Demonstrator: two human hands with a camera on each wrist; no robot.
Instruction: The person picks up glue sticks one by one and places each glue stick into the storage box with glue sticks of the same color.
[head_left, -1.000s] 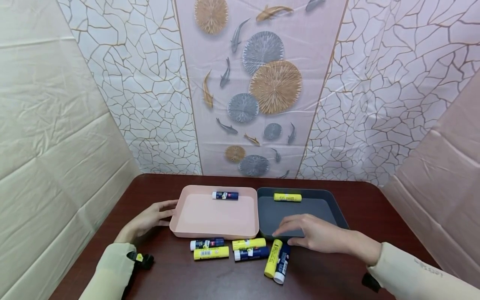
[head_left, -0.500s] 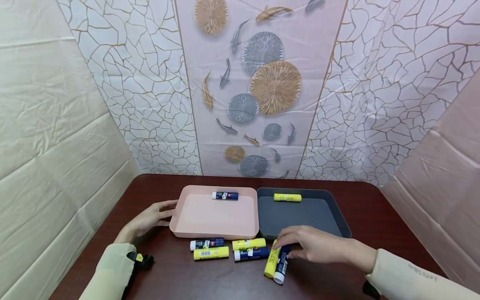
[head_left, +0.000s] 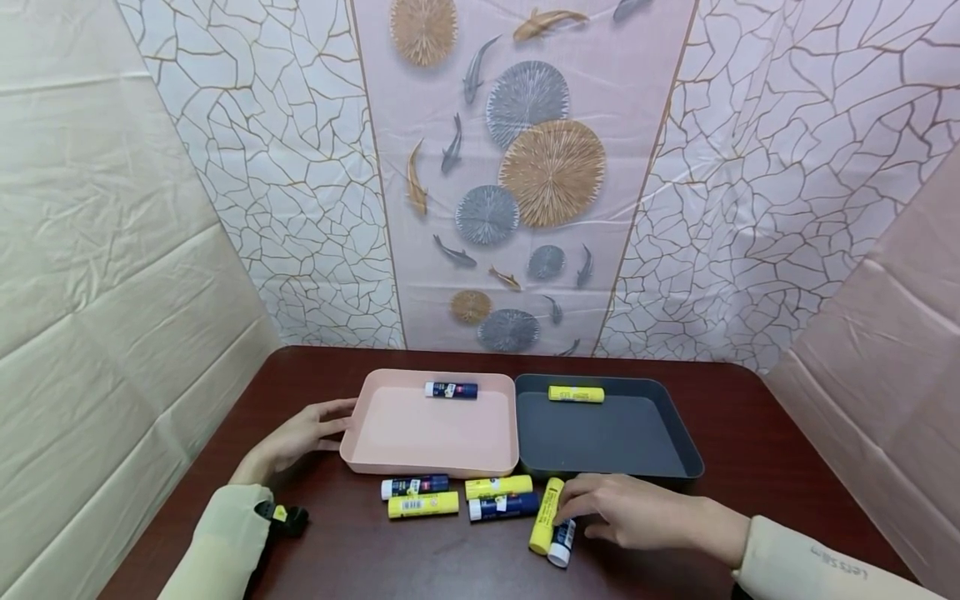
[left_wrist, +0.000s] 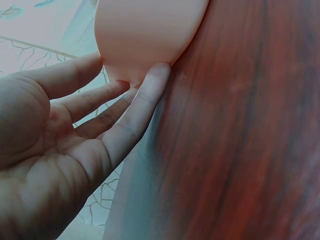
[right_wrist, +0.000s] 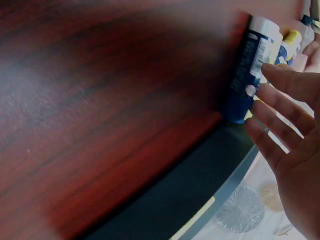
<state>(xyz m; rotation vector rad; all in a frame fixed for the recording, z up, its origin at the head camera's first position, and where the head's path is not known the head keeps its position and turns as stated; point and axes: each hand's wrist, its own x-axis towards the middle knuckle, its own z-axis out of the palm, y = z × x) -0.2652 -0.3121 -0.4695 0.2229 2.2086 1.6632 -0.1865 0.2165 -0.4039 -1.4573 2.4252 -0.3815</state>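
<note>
My left hand [head_left: 303, 437] rests its fingertips against the left end of a pink tray [head_left: 352, 442], which holds a navy glue stick [head_left: 451, 391]; in the left wrist view the fingers [left_wrist: 131, 117] are spread and nearly straight at the tray's wall. My right hand [head_left: 626, 508] reaches over a navy glue stick with a white cap [head_left: 561, 546], hiding its upper part. The right wrist view has fingertips [right_wrist: 268, 70] right at that navy stick [right_wrist: 245, 75], thumb and fingers apart. A yellow glue stick [head_left: 546, 517] lies just left of it.
Beside the pink tray stands a dark grey tray [head_left: 630, 433] with a yellow glue stick [head_left: 576, 394] in it. In front lie two more pairs, a navy stick [head_left: 415, 487] with a yellow one [head_left: 423, 505], and a yellow stick [head_left: 498, 487] with a navy one [head_left: 504, 507].
My right hand has come down and toward me from the grey tray's front edge to the navy glue stick. The left hand stays at the pink tray.
</note>
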